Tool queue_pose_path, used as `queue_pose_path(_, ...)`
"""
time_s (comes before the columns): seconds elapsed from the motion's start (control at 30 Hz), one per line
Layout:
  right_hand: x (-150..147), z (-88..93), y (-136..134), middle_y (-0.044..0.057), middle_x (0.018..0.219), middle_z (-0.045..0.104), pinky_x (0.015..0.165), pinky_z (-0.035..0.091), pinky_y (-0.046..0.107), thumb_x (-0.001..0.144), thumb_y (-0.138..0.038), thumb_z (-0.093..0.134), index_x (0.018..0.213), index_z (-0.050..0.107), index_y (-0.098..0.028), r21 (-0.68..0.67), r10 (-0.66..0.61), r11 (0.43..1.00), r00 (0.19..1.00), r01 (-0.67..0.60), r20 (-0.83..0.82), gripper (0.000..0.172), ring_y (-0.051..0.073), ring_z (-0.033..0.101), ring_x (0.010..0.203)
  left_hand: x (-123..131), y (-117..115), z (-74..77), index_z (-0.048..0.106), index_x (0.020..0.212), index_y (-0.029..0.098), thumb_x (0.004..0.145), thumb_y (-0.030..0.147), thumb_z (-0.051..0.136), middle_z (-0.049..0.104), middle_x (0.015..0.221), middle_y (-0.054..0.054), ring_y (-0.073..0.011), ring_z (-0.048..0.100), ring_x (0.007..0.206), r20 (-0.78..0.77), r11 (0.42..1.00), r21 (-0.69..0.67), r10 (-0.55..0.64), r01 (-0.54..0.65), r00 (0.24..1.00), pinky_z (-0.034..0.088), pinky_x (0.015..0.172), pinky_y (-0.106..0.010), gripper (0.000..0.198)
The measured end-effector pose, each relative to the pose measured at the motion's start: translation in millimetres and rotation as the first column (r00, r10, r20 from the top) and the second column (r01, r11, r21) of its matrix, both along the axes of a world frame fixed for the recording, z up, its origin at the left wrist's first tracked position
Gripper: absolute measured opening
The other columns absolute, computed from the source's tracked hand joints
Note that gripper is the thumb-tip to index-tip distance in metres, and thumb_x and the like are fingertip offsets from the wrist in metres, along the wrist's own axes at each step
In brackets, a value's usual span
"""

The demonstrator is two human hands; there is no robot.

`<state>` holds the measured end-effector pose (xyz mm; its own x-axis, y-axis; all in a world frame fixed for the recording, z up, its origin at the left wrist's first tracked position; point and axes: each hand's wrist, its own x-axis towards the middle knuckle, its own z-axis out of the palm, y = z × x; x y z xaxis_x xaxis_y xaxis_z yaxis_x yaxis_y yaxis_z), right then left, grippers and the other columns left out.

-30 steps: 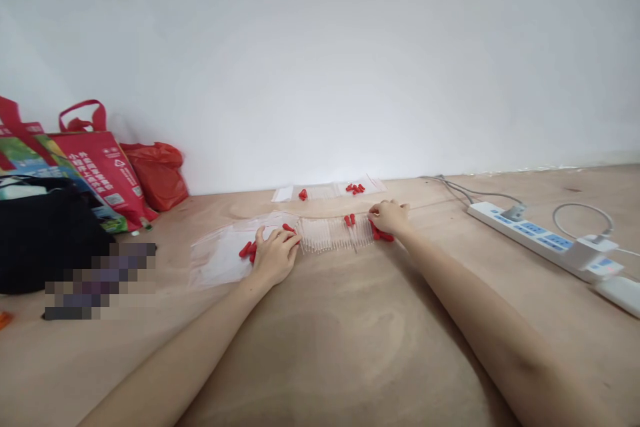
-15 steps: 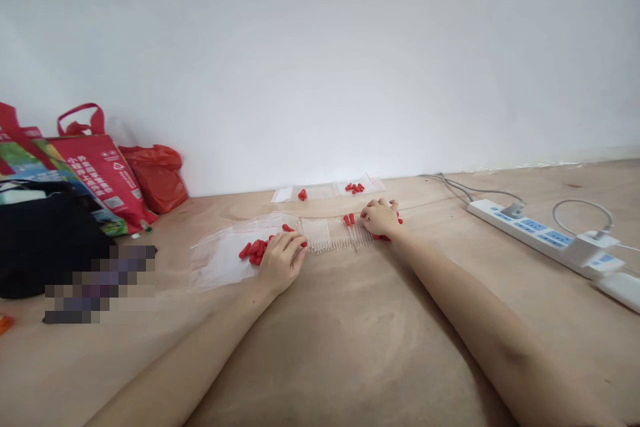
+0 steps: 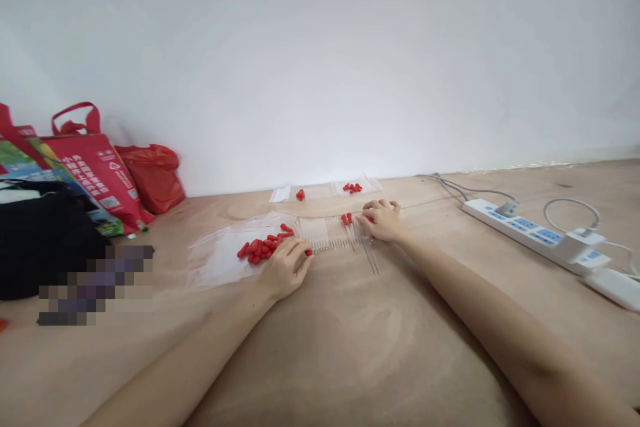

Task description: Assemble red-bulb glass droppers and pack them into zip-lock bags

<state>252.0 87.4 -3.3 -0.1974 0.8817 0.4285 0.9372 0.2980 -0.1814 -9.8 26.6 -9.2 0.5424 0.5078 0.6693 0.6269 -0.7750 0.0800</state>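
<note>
My left hand (image 3: 286, 269) is closed, with a red rubber bulb (image 3: 309, 253) at its fingertips. Beside it a heap of red rubber bulbs (image 3: 257, 249) lies on a clear plastic bag (image 3: 213, 260). Thin glass tubes (image 3: 315, 232) form a row between the hands, and two droppers with red bulbs (image 3: 347, 219) lie at the row's right end. My right hand (image 3: 381, 221) curls around glass droppers (image 3: 372, 259); their tubes stick out toward me below the fingers, and a bit of red shows by the thumb. Its palm side is hidden.
Behind the row, near the wall, another clear bag (image 3: 320, 191) has more tubes and red bulbs. A white power strip (image 3: 530, 230) with plugs and cables lies on the right. Red shopping bags (image 3: 100, 173) and a black bag (image 3: 45, 240) stand on the left.
Glass tubes now stick out below my right hand, and the red bulbs seen under and beyond it before are out of sight. My left hand has shifted slightly down and right, away from the heap.
</note>
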Motion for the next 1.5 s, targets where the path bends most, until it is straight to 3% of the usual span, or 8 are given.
queue_pose_path(0.13, 4.3, 1.9, -24.7, 0.005, 0.084, 0.060, 0.079, 0.021, 0.041, 0.078, -0.041, 0.044, 0.065, 0.058, -0.019, 0.048, 0.027, 0.999, 0.996, -0.023, -0.090, 0.030, 0.021, 0.046, 0.086, 0.7, -1.3, -0.5, 0.049, 0.086, 0.017, 0.079, 0.014, 0.044, 0.055, 0.082, -0.004, -0.0161, 0.053, 0.080, 0.012, 1.000, -0.027, -0.009, 0.010, 1.000, 0.045, 0.074, -0.030, 0.009)
queue_pose_path(0.37, 22.8, 5.3, -67.8, 0.001, 0.071, 0.058, 0.075, 0.025, 0.034, 0.066, -0.031, 0.056, 0.067, 0.051, -0.018, -0.144, 0.337, 0.930, 0.941, -0.339, -0.040, 0.014, 0.016, 0.048, 0.073, 1.0, -1.1, -3.5, 0.048, 0.084, 0.017, 0.077, 0.012, 0.043, 0.054, 0.083, -0.004, -0.0150, 0.054, 0.079, 0.030, 0.998, -0.063, -0.018, 0.020, 0.999, 0.045, 0.072, -0.027, 0.010)
queue_pose_path(0.6, 16.9, -5.9, -60.6, 0.001, 0.068, 0.057, 0.075, 0.024, 0.034, 0.071, -0.032, 0.051, 0.068, 0.049, -0.018, -0.109, 0.143, 0.983, 0.987, -0.150, -0.067, 0.015, 0.016, 0.050, 0.072, 0.7, 0.5, -3.7, 0.047, 0.084, 0.018, 0.077, 0.012, 0.043, 0.055, 0.082, -0.004, -0.0147, 0.054, 0.079, 0.032, 0.997, -0.072, -0.021, 0.023, 0.999, 0.045, 0.072, -0.027, 0.010)
queue_pose_path(0.7, 11.6, -7.6, -62.2, 0.000, 0.066, 0.055, 0.073, 0.024, 0.034, 0.073, -0.042, 0.050, 0.068, 0.048, -0.018, -0.104, 0.109, 0.987, 0.988, -0.121, -0.110, 0.024, 0.016, 0.049, 0.069, 1.1, 0.2, -2.8, 0.047, 0.083, 0.017, 0.077, 0.012, 0.043, 0.055, 0.082, -0.004, -0.0146, 0.054, 0.078, 0.029, 0.997, -0.080, -0.019, 0.021, 0.999, 0.045, 0.072, -0.027, 0.010)
queue_pose_path(0.93, 21.1, -2.2, -66.5, -0.001, 0.070, 0.050, 0.074, 0.027, 0.031, 0.049, -0.063, 0.063, 0.072, 0.046, -0.019, -0.264, 0.427, 0.864, 0.902, -0.429, -0.070, 0.053, 0.016, 0.045, 0.071, 1.3, -1.9, -1.8, 0.047, 0.083, 0.018, 0.076, 0.012, 0.043, 0.055, 0.082, -0.004, -0.0146, 0.054, 0.077, 0.033, 0.996, -0.088, -0.017, 0.020, 0.999, 0.046, 0.071, -0.027, 0.010)
queue_pose_path(1.17, 29.1, -6.4, -59.5, -0.003, 0.064, 0.050, 0.075, 0.027, 0.032, 0.065, -0.058, 0.055, 0.069, 0.044, -0.018, -0.193, 0.300, 0.927, 0.945, -0.321, -0.132, 0.041, 0.013, 0.047, 0.064, 1.0, -1.8, -1.6, 0.048, 0.084, 0.017, 0.076, 0.012, 0.042, 0.055, 0.082, -0.004, -0.0147, 0.054, 0.077, 0.027, 0.995, -0.097, -0.022, 0.025, 0.999, 0.046, 0.071, -0.027, 0.011)
queue_pose_path(1.37, 0.1, -7.7, -71.9, -0.001, 0.059, 0.054, 0.072, 0.027, 0.032, 0.071, -0.054, 0.050, 0.070, 0.051, -0.019, -0.088, 0.131, 0.985, 0.978, -0.147, -0.165, 0.036, 0.014, 0.050, 0.063, 2.6, -2.4, -0.8, 0.047, 0.079, 0.018, 0.075, 0.011, 0.043, 0.055, 0.078, -0.003, -0.0141, 0.054, 0.073, 0.037, 0.994, -0.103, -0.032, 0.036, 0.999, 0.046, 0.068, -0.026, 0.009)
queue_pose_path(1.5, -20.3, -5.2, -79.3, 0.000, 0.062, 0.059, 0.071, 0.027, 0.034, 0.069, -0.053, 0.051, 0.064, 0.053, -0.019, -0.187, -0.035, 0.982, 0.986, 0.003, -0.165, 0.034, 0.016, 0.054, 0.065, 2.3, -2.6, -1.6, 0.045, 0.070, 0.018, 0.076, 0.014, 0.047, 0.055, 0.073, -0.002, -0.0136, 0.054, 0.069, 0.052, 0.996, -0.091, -0.009, 0.014, 0.999, 0.045, 0.064, -0.026, 0.007)
